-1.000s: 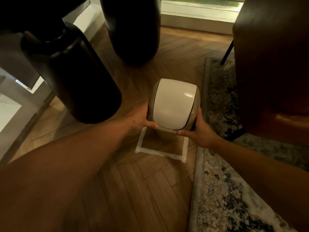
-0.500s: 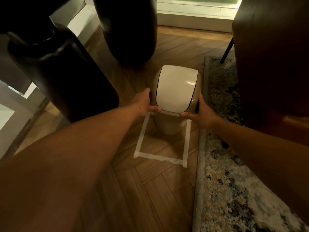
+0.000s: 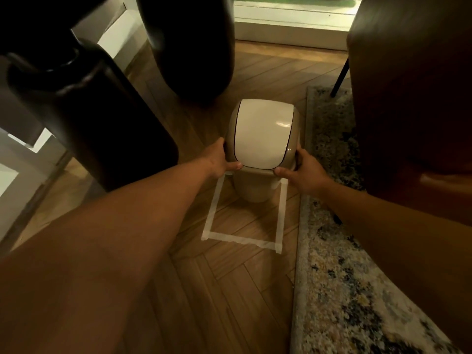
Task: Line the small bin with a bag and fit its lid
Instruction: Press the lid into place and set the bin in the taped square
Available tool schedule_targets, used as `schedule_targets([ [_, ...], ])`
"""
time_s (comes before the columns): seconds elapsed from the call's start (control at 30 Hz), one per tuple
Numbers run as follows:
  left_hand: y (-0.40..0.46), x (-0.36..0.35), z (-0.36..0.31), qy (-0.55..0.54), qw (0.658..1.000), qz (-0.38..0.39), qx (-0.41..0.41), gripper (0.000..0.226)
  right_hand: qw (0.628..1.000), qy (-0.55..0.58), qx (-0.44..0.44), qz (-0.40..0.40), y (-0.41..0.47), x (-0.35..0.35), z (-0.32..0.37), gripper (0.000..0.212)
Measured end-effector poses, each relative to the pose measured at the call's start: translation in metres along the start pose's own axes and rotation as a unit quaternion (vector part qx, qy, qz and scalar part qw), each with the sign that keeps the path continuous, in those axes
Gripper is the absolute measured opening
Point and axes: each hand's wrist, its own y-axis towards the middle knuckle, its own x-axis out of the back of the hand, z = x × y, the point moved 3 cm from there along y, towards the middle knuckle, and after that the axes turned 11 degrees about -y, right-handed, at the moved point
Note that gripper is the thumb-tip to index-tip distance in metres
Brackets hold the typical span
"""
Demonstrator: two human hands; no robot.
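A small beige bin stands upright on the wooden floor, at the far end of a square marked in white tape. Its lid, beige with a white swing flap, sits on top of the bin. My left hand grips the lid's left edge with the thumb on its front rim. On the opposite side my right hand holds the lid's right edge the same way. No bag shows outside the bin, and its inside is hidden.
Two tall dark vases stand to the left and behind the bin. A patterned rug runs along the right, with a brown chair on it. A window sill lies beyond.
The bin with its lid has moved away from me, from the near part of the taped square to its far end. Both hands stayed on the lid's sides.
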Motion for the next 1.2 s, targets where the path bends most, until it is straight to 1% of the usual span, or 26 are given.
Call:
schedule_targets([
  [0.17,-0.006,0.001,0.003,0.008,1.000,0.000,0.005,0.086,1.000,0.023,0.017,0.001,-0.009,-0.002,0.001,0.091],
  [0.27,-0.013,-0.001,0.006,-0.005,1.000,-0.004,0.002,0.086,0.999,0.033,0.019,-0.001,-0.020,-0.005,0.002,0.093],
  [0.33,-0.018,-0.002,0.009,-0.022,1.000,-0.004,0.000,0.086,0.999,0.039,0.026,-0.013,-0.030,-0.009,0.004,0.093],
  [0.43,-0.027,-0.003,0.014,-0.021,1.000,-0.006,-0.008,0.084,0.998,0.035,0.032,-0.039,-0.044,-0.017,0.001,0.088],
  [0.57,-0.040,-0.009,0.017,-0.046,0.999,-0.004,-0.016,0.089,0.998,0.026,0.026,-0.043,-0.060,-0.022,-0.002,0.097],
  [0.67,-0.052,-0.014,0.018,-0.057,0.998,-0.003,-0.021,0.091,0.998,0.016,0.029,-0.044,-0.071,-0.020,-0.004,0.097],
  [0.8,-0.067,-0.015,0.022,-0.050,0.999,0.003,-0.022,0.092,1.000,0.019,0.012,-0.015,-0.083,-0.019,-0.005,0.093],
  [0.93,-0.079,-0.012,0.031,-0.039,0.999,0.005,-0.001,0.089,1.000,0.002,0.008,0.021,-0.091,-0.020,0.004,0.092],
  [1.07,-0.080,-0.011,0.035,-0.041,0.999,0.009,0.003,0.088,0.999,-0.004,-0.014,0.030,-0.094,-0.022,0.005,0.094],
  [1.2,-0.075,-0.009,0.039,-0.032,0.999,0.018,0.004,0.088,0.999,-0.012,-0.007,0.033,-0.092,-0.021,0.005,0.095],
])
